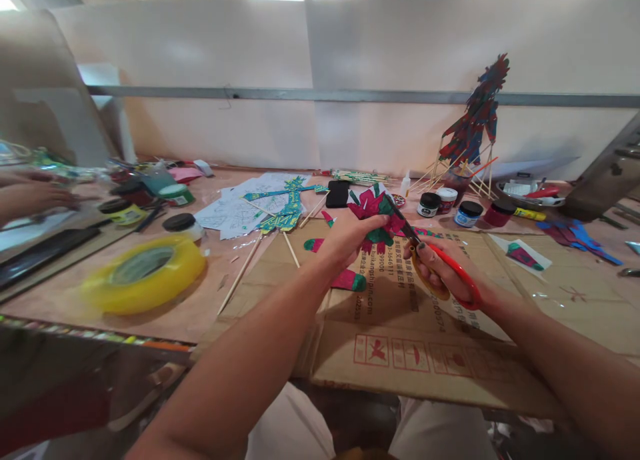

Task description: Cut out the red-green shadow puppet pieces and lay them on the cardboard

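My left hand (350, 237) is closed on a painted red and green cut-out piece (373, 213), held above the flattened cardboard sheet (425, 353). My right hand (440, 267) grips scissors with red and orange handles (457, 277); their dark blades (403, 223) reach into the cut-out. Small red and green offcuts (349, 281) lie on the cardboard under my left wrist. A green and yellow puppet figure on sticks (287, 207) lies on white papers to the left.
A big roll of yellow tape (145, 273) sits at the left. Small paint jars (447, 203) stand behind the cardboard, beside a finished puppet leaning on the wall (475, 117). Another person's hand (30, 197) works at the far left among jars. Blue pieces (580, 237) lie right.
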`<action>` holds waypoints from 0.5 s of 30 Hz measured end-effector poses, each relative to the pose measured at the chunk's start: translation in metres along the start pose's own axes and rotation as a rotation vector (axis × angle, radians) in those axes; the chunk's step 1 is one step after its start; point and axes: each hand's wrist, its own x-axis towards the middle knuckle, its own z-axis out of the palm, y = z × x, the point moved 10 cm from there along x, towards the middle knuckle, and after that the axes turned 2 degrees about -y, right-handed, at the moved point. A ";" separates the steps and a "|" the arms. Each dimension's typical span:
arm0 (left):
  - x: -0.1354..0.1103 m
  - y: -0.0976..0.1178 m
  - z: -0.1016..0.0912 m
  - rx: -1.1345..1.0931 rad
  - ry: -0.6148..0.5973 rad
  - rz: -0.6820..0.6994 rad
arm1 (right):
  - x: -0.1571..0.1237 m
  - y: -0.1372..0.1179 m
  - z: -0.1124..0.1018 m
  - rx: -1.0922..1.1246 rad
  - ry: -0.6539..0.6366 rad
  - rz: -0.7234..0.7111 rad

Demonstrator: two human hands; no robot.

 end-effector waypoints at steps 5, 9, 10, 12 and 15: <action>0.000 -0.004 -0.001 -0.039 0.012 -0.018 | 0.000 0.005 0.002 0.072 -0.001 0.055; -0.002 -0.006 0.002 -0.076 0.000 -0.051 | 0.002 0.005 0.001 0.048 -0.005 0.026; -0.002 -0.006 0.002 -0.084 0.001 -0.057 | 0.002 0.005 0.000 0.042 -0.001 0.018; -0.001 -0.005 -0.001 -0.111 0.018 -0.051 | 0.002 0.006 -0.002 0.045 0.003 0.010; 0.002 -0.001 -0.010 -0.153 0.090 -0.014 | 0.003 0.012 -0.002 0.065 -0.003 0.035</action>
